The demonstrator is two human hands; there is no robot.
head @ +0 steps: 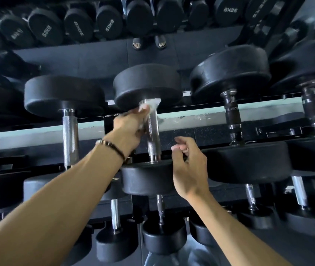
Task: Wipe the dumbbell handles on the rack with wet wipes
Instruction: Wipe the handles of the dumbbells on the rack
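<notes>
while the right hand hangs loosely curled, holding nothing, beside the near head, the left hand pinches the wipe at the handle top; a loose pinch risks dropping it.

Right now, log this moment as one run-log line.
step: wiping handle | left hand: presses wet wipe on dumbbell handle, far end | right hand: empty, near front weight head | neighbours: untouched

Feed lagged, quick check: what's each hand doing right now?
Left hand: holding the wipe on the handle.
Right hand: loosely curled, holding nothing.
</notes>
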